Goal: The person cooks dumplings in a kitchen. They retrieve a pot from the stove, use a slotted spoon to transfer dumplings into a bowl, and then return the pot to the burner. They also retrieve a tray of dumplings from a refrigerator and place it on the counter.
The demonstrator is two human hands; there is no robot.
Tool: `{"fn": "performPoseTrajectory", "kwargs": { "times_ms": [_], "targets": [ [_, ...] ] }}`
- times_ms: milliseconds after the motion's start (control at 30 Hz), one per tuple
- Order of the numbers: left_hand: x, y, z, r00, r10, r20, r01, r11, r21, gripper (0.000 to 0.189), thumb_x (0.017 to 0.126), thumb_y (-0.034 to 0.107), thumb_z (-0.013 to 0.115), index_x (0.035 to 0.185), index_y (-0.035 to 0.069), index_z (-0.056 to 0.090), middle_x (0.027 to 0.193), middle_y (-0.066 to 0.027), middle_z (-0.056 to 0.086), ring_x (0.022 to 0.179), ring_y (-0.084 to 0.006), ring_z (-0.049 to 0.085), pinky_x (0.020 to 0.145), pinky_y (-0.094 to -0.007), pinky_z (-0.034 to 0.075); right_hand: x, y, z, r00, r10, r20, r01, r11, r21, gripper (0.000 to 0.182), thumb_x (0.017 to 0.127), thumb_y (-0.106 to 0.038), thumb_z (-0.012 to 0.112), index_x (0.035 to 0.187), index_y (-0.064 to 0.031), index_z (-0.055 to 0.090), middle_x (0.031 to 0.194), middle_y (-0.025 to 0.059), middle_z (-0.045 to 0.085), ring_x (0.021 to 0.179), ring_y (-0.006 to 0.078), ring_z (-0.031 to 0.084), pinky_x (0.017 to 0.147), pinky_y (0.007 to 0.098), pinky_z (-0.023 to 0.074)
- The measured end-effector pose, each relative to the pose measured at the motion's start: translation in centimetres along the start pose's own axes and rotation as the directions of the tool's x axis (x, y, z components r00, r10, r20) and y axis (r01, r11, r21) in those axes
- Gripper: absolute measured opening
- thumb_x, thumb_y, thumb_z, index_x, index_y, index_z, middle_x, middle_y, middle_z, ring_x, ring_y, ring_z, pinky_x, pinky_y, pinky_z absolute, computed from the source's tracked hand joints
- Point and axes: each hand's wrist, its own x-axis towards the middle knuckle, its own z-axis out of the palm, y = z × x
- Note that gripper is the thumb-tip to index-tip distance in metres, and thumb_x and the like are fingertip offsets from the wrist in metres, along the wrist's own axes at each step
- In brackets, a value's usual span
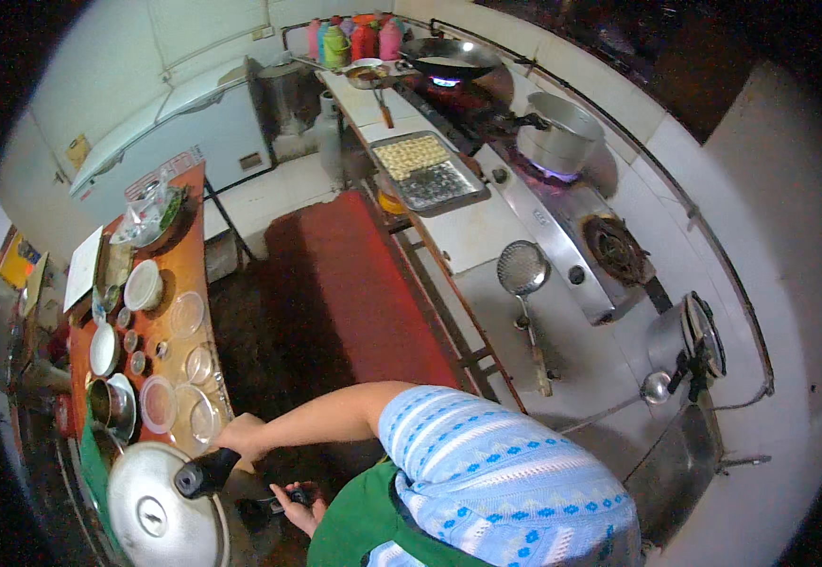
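On the left, my right hand (241, 439) reaches over to a silver pressure cooker (152, 514). Its fingers curl at the cooker's black handle (205, 473), which partly hides them. Lower down and close to my green apron (361, 510), my left hand (303, 509) has its palm partly turned up. A small black object (300, 496) is held there, too dark to name. Beside my right hand, clear plastic lids (188, 312) and round tubs (158, 404) lie on an orange-brown table (191, 269). A metal pot (110, 402) stands behind the cooker.
Across the red-lit floor (361, 298), a white counter (453, 241) bears a tray of pale dough pieces (411, 156) and a long-handled skimmer (523, 268). A tall pot (560, 131) and a wok (450, 58) sit over lit burners. A chest freezer (177, 142) stands at the back.
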Motion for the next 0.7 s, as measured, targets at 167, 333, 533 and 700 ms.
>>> {"fn": "performPoseTrajectory", "kwargs": {
  "times_ms": [167, 333, 533, 700],
  "targets": [
    [0.6, -0.5, -1.2, 0.99, 0.025, 0.137, -0.008, 0.992, -0.123, 0.041, 0.075, 0.048, 0.052, 0.082, 0.008, 0.054, 0.079, -0.0042, 0.055, 0.071, -0.0157, 0.051, 0.065, -0.0303, 0.042, -11.6, 5.1, -4.3, 0.938, 0.272, -0.217, -0.199, 0.93, 0.308, 0.035, 0.059, -0.01, 0.058, 0.093, -0.0111, 0.052, 0.087, 0.0147, 0.057, 0.088, 0.0323, 0.052, 0.068, 0.0399, 0.0416],
    [1.6, -2.4, -0.8, 0.99, -0.07, 0.124, 0.061, 0.995, 0.074, 0.039, 0.075, 0.046, 0.051, 0.083, 0.008, 0.054, 0.077, -0.0041, 0.055, 0.07, -0.0156, 0.05, 0.064, -0.0297, 0.041, -32.8, 10.8, -9.4, 0.586, 0.697, -0.413, -0.553, 0.717, 0.425, 0.053, 0.06, -0.013, 0.06, 0.11, -0.0075, 0.046, 0.098, 0.0186, 0.055, 0.087, 0.0335, 0.053, 0.078, 0.0377, 0.0416],
    [2.6, -7.4, 0.4, 0.965, -0.227, 0.13, 0.173, 0.927, 0.333, 0.038, 0.076, 0.045, 0.051, 0.085, 0.008, 0.054, 0.075, -0.004, 0.054, 0.068, -0.0155, 0.05, 0.062, -0.0291, 0.041, -54.1, 7.7, -12.4, -0.045, 0.834, -0.55, -0.158, 0.538, 0.828, 0.016, 0.07, -0.004, 0.052, 0.084, -0.0023, 0.045, 0.072, 0.0042, 0.051, 0.061, 0.0097, 0.048, 0.054, 0.0228, 0.0393],
    [2.6, -12.3, 2.7, 0.924, -0.353, 0.149, 0.247, 0.846, 0.473, 0.037, 0.076, 0.043, 0.05, 0.087, 0.008, 0.054, 0.073, -0.0038, 0.053, 0.067, -0.0154, 0.049, 0.061, -0.0286, 0.04, -65.2, 3.6, -15.7, -0.447, 0.702, -0.555, 0.36, 0.709, 0.606, 0.01, 0.072, -0.01, 0.052, 0.066, -0.0037, 0.047, 0.052, 0.0053, 0.046, 0.044, 0.0152, 0.045, 0.042, 0.0286, 0.0379]
  ]
}}
